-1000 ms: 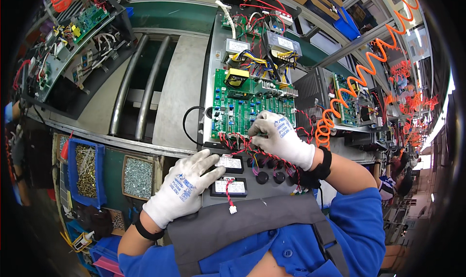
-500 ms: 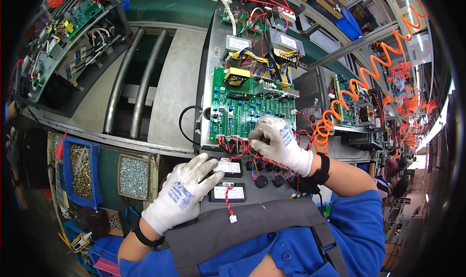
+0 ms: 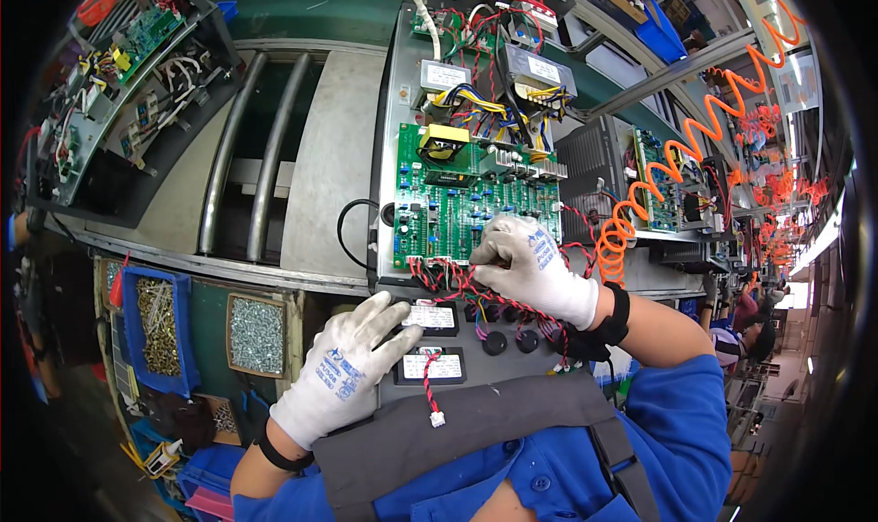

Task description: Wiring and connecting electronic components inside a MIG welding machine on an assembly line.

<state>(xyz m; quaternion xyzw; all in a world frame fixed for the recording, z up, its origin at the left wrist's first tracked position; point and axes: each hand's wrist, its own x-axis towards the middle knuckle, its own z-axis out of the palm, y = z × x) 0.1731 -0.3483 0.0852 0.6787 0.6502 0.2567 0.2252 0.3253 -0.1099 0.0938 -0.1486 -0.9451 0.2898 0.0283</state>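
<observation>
Both my hands wear white gloves with blue print and greyed fingertips. My right hand [image 3: 523, 261] is closed in a pinch at the near edge of a green circuit board [image 3: 439, 216], where a twisted red-and-black wire [image 3: 494, 295] runs into its fingers; the exact tip is hidden. My left hand [image 3: 349, 362] rests with fingers stretched out on the front panel, beside a black module with a white label [image 3: 430, 317]. A second labelled module [image 3: 432, 366] lies nearer me, with a short red-and-black lead ending in a white connector [image 3: 436, 419].
Behind the board stand transformers [image 3: 540, 72] with yellow, blue and black wires. A coiled orange hose [image 3: 677, 161] hangs at the right beside another opened unit [image 3: 663, 188]. At the left are metal rollers [image 3: 274, 156], a blue screw bin [image 3: 187, 339] and a screw box [image 3: 257, 335].
My hands keep nearly the same posture and place. The whole view has shifted slightly; no part has visibly been taken up or let go.
</observation>
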